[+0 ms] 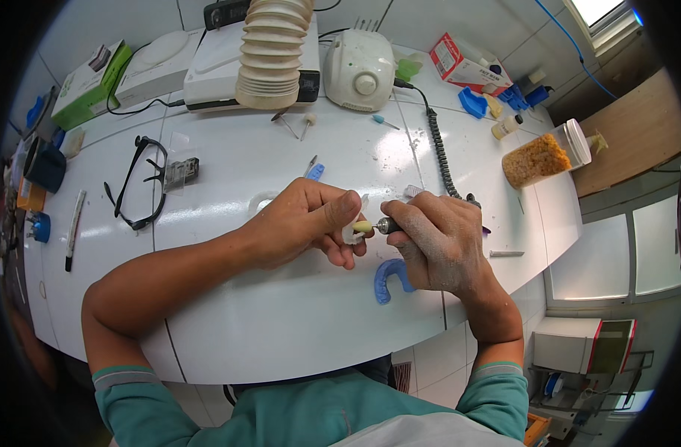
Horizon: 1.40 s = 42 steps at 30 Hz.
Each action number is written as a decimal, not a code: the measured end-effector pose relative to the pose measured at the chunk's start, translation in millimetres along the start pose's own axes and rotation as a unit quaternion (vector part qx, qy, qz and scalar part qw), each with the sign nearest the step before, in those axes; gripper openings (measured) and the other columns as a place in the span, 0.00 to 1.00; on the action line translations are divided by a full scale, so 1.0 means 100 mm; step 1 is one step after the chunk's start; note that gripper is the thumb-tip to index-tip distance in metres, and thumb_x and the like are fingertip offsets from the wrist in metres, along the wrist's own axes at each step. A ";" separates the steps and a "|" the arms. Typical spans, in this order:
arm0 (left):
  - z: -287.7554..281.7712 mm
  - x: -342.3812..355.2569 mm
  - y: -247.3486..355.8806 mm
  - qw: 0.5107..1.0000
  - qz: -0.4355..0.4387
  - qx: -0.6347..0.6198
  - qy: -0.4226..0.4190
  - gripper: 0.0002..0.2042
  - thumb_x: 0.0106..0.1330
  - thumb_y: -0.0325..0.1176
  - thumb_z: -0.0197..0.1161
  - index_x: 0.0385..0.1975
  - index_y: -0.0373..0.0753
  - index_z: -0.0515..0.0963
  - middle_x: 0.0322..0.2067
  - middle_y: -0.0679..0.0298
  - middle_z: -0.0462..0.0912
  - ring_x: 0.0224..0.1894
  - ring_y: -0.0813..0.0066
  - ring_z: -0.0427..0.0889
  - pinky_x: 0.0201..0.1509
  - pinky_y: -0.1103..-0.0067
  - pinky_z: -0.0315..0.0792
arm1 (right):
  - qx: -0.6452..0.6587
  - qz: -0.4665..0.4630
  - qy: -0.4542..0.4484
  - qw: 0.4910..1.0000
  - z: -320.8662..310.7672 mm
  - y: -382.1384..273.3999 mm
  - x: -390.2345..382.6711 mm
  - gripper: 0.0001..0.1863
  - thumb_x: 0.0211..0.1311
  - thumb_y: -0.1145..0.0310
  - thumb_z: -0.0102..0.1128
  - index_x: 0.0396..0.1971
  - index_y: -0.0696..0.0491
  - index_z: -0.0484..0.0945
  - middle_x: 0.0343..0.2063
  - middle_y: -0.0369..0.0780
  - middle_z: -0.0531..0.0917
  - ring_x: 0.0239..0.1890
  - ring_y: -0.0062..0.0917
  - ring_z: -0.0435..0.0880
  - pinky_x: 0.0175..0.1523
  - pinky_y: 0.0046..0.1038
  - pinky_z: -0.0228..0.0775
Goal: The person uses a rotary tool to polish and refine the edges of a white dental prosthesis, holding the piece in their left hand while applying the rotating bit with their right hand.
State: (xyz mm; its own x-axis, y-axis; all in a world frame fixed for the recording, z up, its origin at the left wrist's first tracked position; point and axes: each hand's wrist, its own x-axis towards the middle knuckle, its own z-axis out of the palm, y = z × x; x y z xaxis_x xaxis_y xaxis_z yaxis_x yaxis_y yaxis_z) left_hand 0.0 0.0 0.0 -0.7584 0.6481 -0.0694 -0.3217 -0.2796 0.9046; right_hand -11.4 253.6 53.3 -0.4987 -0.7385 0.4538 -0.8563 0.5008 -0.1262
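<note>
My left hand [299,222] pinches a small translucent white dental piece [350,237] between thumb and fingers; much of its shape is hidden. My right hand [446,242], dusted with white powder, is closed around a rotary handpiece [387,225]. The handpiece's pale yellow polishing bit [363,226] points left and meets the dental piece, or sits just beside it. Below my right hand lies a blue U-shaped dental arch [383,286], partly covered by the fingers. Another small blue piece [316,172] rests beyond my left hand.
A white control unit with a dial [365,82] stands at the back, its coiled black cord [438,145] running toward my right hand. A ribbed suction hose [273,56] hangs over the table. Black glasses [141,182] lie left; a jar of orange granules [538,158] lies right. Loose bits [308,125] lie behind.
</note>
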 end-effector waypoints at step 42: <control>0.01 0.00 -0.01 0.999 -0.002 0.012 0.030 0.35 0.76 0.64 0.57 0.38 0.27 0.82 0.31 0.52 0.85 0.28 0.74 0.90 0.32 0.87 0.85 | -0.006 -0.010 0.022 1.000 0.04 -0.01 0.00 0.15 0.59 0.64 0.77 0.42 0.55 0.85 0.24 0.34 0.80 0.22 0.22 0.80 0.25 0.26 0.68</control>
State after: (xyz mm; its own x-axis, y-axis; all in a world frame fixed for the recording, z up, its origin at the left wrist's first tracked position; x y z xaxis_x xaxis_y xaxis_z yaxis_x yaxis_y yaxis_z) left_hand 0.8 1.2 -0.4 -0.7896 0.6059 -0.0971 -0.3121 -0.2604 0.9137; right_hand -11.4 251.1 50.0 -0.4755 -0.7272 0.4951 -0.8638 0.4927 -0.1059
